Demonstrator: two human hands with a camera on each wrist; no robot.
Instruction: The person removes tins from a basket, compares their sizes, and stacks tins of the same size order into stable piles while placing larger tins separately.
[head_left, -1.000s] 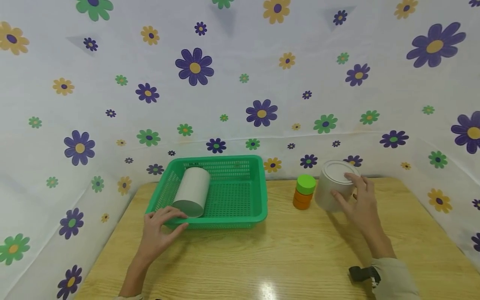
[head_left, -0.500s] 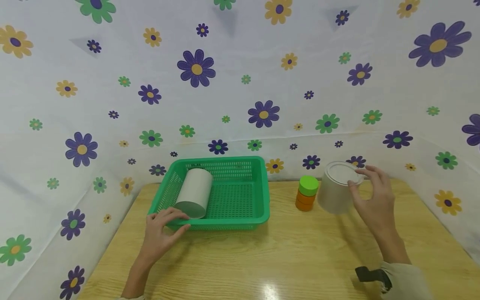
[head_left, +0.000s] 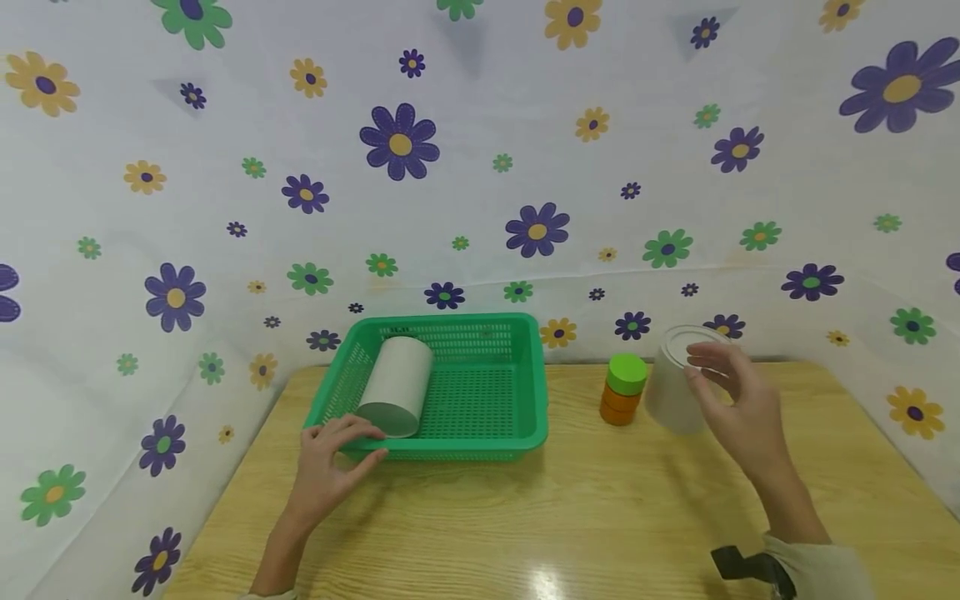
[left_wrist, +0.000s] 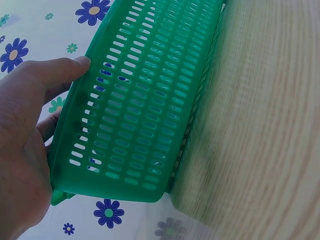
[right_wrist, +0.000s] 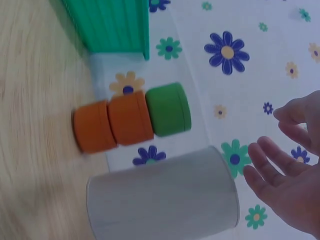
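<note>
On the light wooden tabletop (head_left: 570,508), the person's left hand (head_left: 326,467) holds the near left corner of the green perforated plastic basket (head_left: 487,392), which sits toward the far left part of the tabletop. In the left wrist view the thumb lies over the basket's rim and the other fingers reach under the corner, so the hand grips the basket wall. Inside the basket, a pale grey cardboard cylinder (head_left: 395,387) lies on its side along the left wall, its near end just beyond the left hand's fingertips.

The right hand (head_left: 738,408) is raised near the far right part of the tabletop, right beside a second pale grey cylindrical canister (head_left: 672,385) that stands upright by the far edge. The right wrist view shows the fingers spread and relaxed, with a gap between them and the canister's top end; the hand holds nothing. Just to the left of this canister stands a small orange jar with a green lid (head_left: 623,390), close to it but apart. A white cloth with purple, green and yellow flowers (head_left: 480,167) hangs behind and around the tabletop.
</note>
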